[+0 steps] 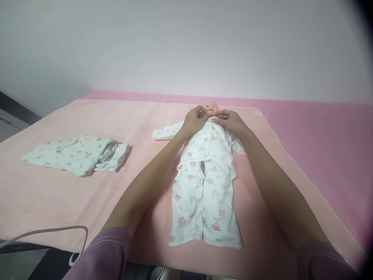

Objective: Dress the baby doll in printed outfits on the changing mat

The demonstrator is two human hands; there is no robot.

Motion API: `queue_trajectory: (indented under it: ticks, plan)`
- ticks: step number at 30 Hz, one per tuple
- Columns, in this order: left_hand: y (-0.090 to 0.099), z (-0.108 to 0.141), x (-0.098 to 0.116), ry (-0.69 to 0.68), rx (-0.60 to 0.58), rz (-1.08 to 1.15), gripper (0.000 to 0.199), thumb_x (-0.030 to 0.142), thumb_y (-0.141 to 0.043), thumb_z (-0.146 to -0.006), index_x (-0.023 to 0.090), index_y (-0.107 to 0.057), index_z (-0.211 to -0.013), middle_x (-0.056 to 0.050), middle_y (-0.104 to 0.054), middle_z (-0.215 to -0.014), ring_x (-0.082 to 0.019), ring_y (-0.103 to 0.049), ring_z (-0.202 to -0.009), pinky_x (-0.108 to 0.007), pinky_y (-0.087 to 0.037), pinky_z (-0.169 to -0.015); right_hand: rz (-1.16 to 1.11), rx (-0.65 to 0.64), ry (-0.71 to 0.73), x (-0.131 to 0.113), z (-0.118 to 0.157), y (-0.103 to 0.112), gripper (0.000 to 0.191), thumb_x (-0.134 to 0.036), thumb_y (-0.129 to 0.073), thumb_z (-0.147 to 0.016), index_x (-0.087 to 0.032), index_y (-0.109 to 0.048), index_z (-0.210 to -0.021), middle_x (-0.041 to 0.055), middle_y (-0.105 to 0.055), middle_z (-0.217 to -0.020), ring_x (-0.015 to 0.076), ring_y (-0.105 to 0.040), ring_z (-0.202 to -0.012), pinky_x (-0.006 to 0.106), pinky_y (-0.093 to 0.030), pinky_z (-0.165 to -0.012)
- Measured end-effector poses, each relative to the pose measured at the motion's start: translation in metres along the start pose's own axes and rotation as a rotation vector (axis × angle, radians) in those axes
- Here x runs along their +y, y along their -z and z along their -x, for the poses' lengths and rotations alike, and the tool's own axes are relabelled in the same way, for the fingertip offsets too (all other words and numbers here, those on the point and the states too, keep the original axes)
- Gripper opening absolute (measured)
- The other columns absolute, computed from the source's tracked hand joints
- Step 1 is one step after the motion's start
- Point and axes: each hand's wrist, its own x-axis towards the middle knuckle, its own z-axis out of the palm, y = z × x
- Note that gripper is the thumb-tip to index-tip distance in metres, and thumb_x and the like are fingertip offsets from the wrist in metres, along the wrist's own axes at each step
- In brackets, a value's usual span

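A baby doll (211, 106) lies on its back with its head at the far side. It is dressed in a white wrap shirt (201, 146) with pink animal prints and matching trousers (190, 202), which have a small gap at the crotch. At the doll's neck, my left hand (196, 120) pinches the shirt's collar between thumb and fingers. My right hand (231, 121) pinches the collar's other side, its fingertips close to the left ones. What lies between the fingertips is too small to make out. One sleeve stretches out to the left; the other slants down beneath my right forearm.
Folded white baby clothes (75, 154) with green prints lie to the left on the pink blanket (140, 186). A pale cable (58, 229) loops over the near left edge. Beyond the blanket's right side shows a darker pink surface (329, 144), and a white wall (186, 46) stands behind.
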Motion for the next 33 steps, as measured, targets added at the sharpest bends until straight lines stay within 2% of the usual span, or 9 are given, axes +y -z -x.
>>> queue_trajectory:
  ticks: [4, 7, 10, 14, 19, 24, 30, 33]
  plan:
    - [0.001, 0.001, 0.003, -0.012, -0.012, -0.002, 0.014, 0.034, -0.076, -0.1, 0.022, -0.07, -0.097, -0.005, -0.082, -0.102, -0.018, -0.071, -0.089, -0.034, -0.055, -0.087, -0.004, 0.003, 0.005, 0.004, -0.001, 0.001, 0.052, -0.048, -0.105, -0.066, -0.023, -0.084, -0.107, 0.0075, -0.082, -0.109, 0.0287, -0.074, -0.114, 0.049, -0.059, -0.113]
    - [0.004, 0.004, 0.009, -0.049, -0.049, -0.017, 0.021, 0.039, -0.086, -0.093, 0.022, -0.074, -0.098, -0.006, -0.083, -0.105, -0.019, -0.073, -0.094, -0.033, -0.056, -0.091, -0.023, -0.001, 0.011, 0.006, -0.001, 0.0, 0.055, -0.051, -0.104, -0.067, -0.023, -0.083, -0.109, 0.0075, -0.082, -0.109, 0.0279, -0.076, -0.111, 0.046, -0.061, -0.109]
    - [0.004, 0.005, 0.013, -0.063, -0.032, -0.056, 0.02, 0.035, -0.089, -0.089, 0.021, -0.075, -0.094, -0.005, -0.083, -0.103, -0.021, -0.075, -0.097, -0.034, -0.056, -0.093, -0.021, 0.004, 0.029, 0.005, -0.001, -0.002, 0.054, -0.051, -0.105, -0.066, -0.022, -0.083, -0.106, 0.0088, -0.083, -0.111, 0.0289, -0.076, -0.113, 0.046, -0.062, -0.108]
    - [0.0, 0.003, 0.013, -0.043, 0.013, -0.094, 0.015, 0.032, -0.085, -0.091, 0.022, -0.075, -0.089, -0.004, -0.084, -0.096, -0.022, -0.077, -0.095, -0.037, -0.055, -0.093, 0.01, 0.023, 0.023, -0.001, -0.002, -0.004, 0.048, -0.045, -0.106, -0.066, -0.021, -0.083, -0.1, 0.0102, -0.084, -0.111, 0.0315, -0.075, -0.118, 0.05, -0.06, -0.113]
    - [-0.003, -0.001, 0.006, 0.007, 0.02, -0.061, 0.013, 0.032, -0.079, -0.095, 0.022, -0.075, -0.09, -0.005, -0.085, -0.098, -0.022, -0.076, -0.093, -0.038, -0.056, -0.092, 0.019, 0.004, -0.035, -0.005, -0.004, -0.002, 0.051, -0.04, -0.111, -0.061, -0.02, -0.085, -0.102, 0.0129, -0.084, -0.111, 0.0347, -0.075, -0.12, 0.053, -0.061, -0.112]
    - [-0.005, -0.006, -0.001, 0.064, -0.001, 0.005, 0.012, 0.032, -0.08, -0.095, 0.021, -0.075, -0.093, -0.005, -0.084, -0.098, -0.021, -0.074, -0.092, -0.036, -0.055, -0.089, -0.059, -0.053, -0.119, -0.004, -0.007, 0.003, 0.052, -0.037, -0.114, -0.059, -0.02, -0.085, -0.1, 0.0138, -0.085, -0.109, 0.0356, -0.079, -0.114, 0.057, -0.063, -0.112]
    - [-0.005, -0.008, -0.002, 0.1, -0.014, 0.037, 0.011, 0.029, -0.079, -0.095, 0.019, -0.076, -0.094, -0.006, -0.082, -0.101, -0.021, -0.073, -0.094, -0.036, -0.053, -0.091, -0.152, -0.07, -0.183, -0.007, -0.007, 0.0, 0.046, -0.028, -0.112, -0.063, -0.02, -0.086, -0.1, 0.0124, -0.087, -0.107, 0.0345, -0.082, -0.111, 0.055, -0.064, -0.114]
    - [-0.002, -0.005, 0.002, 0.1, -0.034, 0.036, 0.014, 0.033, -0.078, -0.097, 0.019, -0.076, -0.098, -0.007, -0.081, -0.104, -0.021, -0.072, -0.098, -0.035, -0.053, -0.092, -0.176, -0.074, -0.212, -0.011, -0.005, -0.002, 0.046, -0.025, -0.111, -0.066, -0.018, -0.086, -0.104, 0.0124, -0.088, -0.112, 0.0318, -0.082, -0.113, 0.05, -0.063, -0.117]
